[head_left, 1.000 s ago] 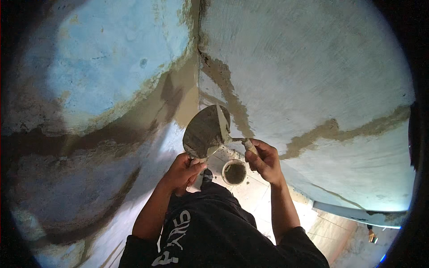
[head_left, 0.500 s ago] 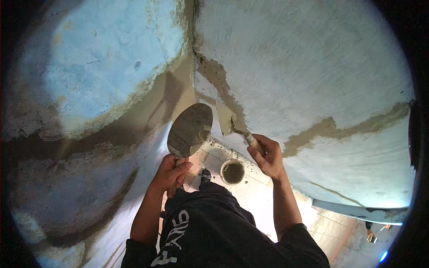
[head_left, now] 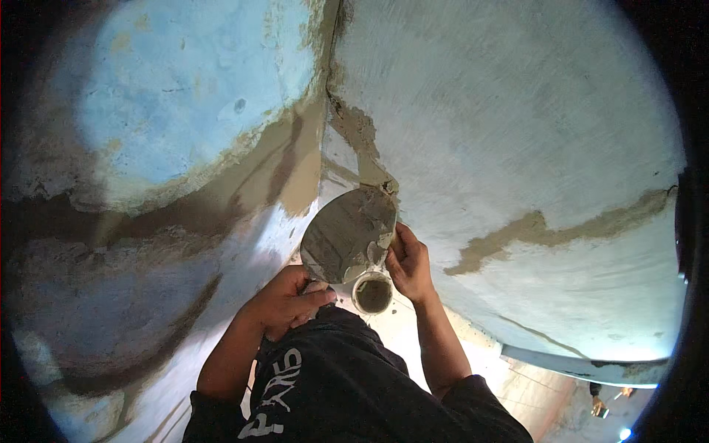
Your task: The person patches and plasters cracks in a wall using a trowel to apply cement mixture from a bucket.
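My left hand [head_left: 292,303] is closed around the grip below a round mortar board [head_left: 343,236], a grey disc smeared with wet mortar. My right hand [head_left: 410,266] grips a pointed trowel [head_left: 377,173], its blade showing beyond the disc's far edge. The blade overlaps the mortar strip by the wall corner; whether it touches the wall I cannot tell. The disc hides the trowel's handle in part. Down on the floor, past the disc's near edge, stands a round bucket [head_left: 355,295] with grey mortar inside.
Blue-painted wall [head_left: 199,88] with brown mortar bands rises on the left, and a grey wall [head_left: 509,111] on the right; they meet in a corner ahead. A mortar streak [head_left: 539,232] crosses the right wall. Another person's hand [head_left: 598,404] holds a small object at the lower right.
The mortar board has moved right and turned, and now overlaps the trowel. My right hand has come left and slightly lower, closer to the disc. The whole view has shifted a little.
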### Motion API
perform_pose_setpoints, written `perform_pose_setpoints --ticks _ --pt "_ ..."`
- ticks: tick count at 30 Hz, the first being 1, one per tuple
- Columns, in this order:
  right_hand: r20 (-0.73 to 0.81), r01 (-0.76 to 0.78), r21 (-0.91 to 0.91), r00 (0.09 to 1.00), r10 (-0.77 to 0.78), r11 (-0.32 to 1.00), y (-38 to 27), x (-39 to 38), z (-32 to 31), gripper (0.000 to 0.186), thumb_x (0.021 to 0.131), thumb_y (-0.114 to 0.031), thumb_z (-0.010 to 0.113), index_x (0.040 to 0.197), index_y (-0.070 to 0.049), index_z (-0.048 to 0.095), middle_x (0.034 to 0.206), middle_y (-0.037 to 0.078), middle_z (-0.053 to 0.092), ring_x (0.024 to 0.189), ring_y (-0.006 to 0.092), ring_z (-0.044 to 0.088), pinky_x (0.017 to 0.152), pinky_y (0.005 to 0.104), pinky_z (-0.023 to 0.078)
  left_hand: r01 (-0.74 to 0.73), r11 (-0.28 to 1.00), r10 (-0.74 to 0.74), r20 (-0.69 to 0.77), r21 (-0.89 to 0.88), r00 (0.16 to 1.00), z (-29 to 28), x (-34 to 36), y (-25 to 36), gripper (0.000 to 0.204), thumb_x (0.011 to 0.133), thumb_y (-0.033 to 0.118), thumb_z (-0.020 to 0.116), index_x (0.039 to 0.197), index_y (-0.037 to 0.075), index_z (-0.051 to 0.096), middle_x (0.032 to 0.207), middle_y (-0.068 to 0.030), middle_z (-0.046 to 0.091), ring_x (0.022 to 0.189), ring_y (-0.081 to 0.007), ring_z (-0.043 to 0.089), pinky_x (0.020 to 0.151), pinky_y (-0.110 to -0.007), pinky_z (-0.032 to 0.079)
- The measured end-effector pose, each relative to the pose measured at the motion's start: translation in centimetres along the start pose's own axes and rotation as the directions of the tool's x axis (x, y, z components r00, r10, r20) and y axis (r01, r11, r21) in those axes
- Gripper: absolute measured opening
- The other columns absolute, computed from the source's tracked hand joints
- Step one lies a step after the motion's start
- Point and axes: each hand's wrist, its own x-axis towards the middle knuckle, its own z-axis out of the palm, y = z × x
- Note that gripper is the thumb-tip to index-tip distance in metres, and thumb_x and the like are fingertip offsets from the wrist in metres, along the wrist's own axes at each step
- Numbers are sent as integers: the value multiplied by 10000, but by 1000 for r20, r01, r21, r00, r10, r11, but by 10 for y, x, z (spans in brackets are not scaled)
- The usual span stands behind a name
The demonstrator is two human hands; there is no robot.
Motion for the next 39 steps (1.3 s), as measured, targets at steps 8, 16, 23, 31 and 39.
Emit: perform_pose_setpoints --ticks 8,16,23,31,39 --pt "91 -128 -64 987 134 990 -22 2 -10 311 924 -139 714 1173 37 650 802 112 652 727 111 527 671 301 479 63 970 -51 -58 235 997 -18 -3 3 175 967 176 704 1011 32 615 685 29 570 503 -60 510 436 -269 424" --pt "138 -200 -48 969 205 979 -33 -1 -14 295 910 -135 727 1160 9 666 771 146 629 699 127 519 661 316 484 182 961 -164 -103 210 981 -17 -14 24 190 944 182 731 988 35 619 675 25 548 481 -51 440 427 -249 364" --pt "168 -93 -218 977 131 971 -43 7 -13 326 872 -142 779 1147 2 681 800 131 664 712 128 564 660 314 489 276 956 -258 -163 99 952 -14 -28 59 178 902 138 757 941 38 615 661 16 540 468 -54 433 417 -253 337" --pt "160 -24 -218 985 60 976 -41 6 -6 223 878 -127 756 1049 -23 657 724 148 547 630 194 450 623 324 456 256 965 -249 -117 48 961 -23 -28 46 161 907 117 746 922 48 601 651 28 518 462 -64 440 413 -253 340" --pt "149 -21 -237 987 58 971 -50 2 -1 212 869 -114 736 896 5 563 676 174 484 627 270 341 590 355 428 270 963 -269 -138 -7 953 -17 -21 28 180 940 167 730 917 85 570 644 60 458 488 -39 396 419 -237 312"
